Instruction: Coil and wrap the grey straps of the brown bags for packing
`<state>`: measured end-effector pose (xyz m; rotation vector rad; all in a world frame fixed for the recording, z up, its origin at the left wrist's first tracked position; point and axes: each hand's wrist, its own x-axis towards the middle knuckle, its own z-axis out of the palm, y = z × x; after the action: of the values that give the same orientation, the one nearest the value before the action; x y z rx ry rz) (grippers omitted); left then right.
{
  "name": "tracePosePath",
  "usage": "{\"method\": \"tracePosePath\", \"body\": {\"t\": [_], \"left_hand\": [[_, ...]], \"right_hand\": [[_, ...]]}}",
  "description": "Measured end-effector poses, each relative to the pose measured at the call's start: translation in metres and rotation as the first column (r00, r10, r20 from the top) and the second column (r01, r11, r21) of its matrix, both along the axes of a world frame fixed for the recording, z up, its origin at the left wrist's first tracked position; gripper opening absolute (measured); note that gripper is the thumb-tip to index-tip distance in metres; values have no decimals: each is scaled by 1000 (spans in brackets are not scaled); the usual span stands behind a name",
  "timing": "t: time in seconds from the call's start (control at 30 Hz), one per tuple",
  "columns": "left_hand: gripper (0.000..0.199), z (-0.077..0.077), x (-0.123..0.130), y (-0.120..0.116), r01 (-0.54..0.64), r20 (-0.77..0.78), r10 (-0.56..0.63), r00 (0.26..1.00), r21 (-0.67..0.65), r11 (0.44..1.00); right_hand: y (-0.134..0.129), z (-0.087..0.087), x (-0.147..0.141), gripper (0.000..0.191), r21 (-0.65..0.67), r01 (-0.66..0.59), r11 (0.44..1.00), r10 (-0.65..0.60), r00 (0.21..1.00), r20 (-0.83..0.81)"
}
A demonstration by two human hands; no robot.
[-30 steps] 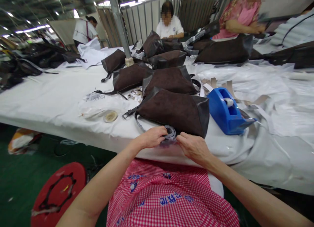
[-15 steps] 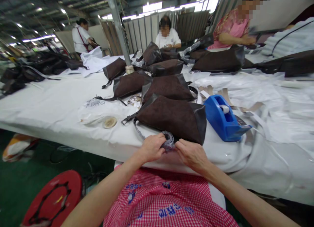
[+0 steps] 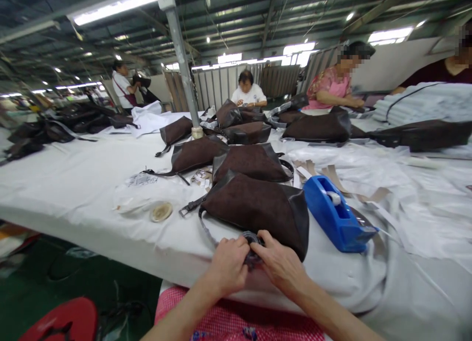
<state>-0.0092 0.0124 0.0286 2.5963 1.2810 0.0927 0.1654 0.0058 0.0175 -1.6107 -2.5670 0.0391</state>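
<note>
A dark brown bag [image 3: 254,208] with black ends lies on its side at the near edge of the table. Its strap [image 3: 208,228], covered in a greyish wrap, runs to a coil [image 3: 251,238] in front of the bag. My left hand [image 3: 229,262] grips the coil from the left, fingers closed. From the right, my right hand [image 3: 278,262] is closed on the same coil, thumb and forefinger at its top. The fingers partly hide the coil. A black buckled strap end [image 3: 190,207] sticks out at the bag's left.
A blue tape dispenser [image 3: 334,215] stands right of the bag. On the left lies a tape roll [image 3: 161,212] by a plastic bag [image 3: 134,191]. More brown bags [image 3: 252,162] lie behind, near a metal post [image 3: 180,61]. Several co-workers [image 3: 248,91] are across the white table [image 3: 73,184].
My view has tilted up, so the table sits lower in the picture. My right hand has moved from the coil's side onto its top, with the thumb and forefinger over it.
</note>
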Motion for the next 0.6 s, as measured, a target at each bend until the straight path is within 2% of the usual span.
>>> {"method": "tracePosePath", "body": {"t": [0.17,0.4,0.6], "left_hand": [[24,-6,6,-9,-101,54,101,993,2,995],[23,-10,11,-8,-116,29,116,993,1,993],[26,-25,13,-5,-103,77,100,992,35,994]], "right_hand": [[0,-16,4,33,109,-52,993,54,998,-13],[9,-52,25,44,265,-191,945,205,978,-25],[14,-53,32,43,325,-283,903,314,948,-47]]}}
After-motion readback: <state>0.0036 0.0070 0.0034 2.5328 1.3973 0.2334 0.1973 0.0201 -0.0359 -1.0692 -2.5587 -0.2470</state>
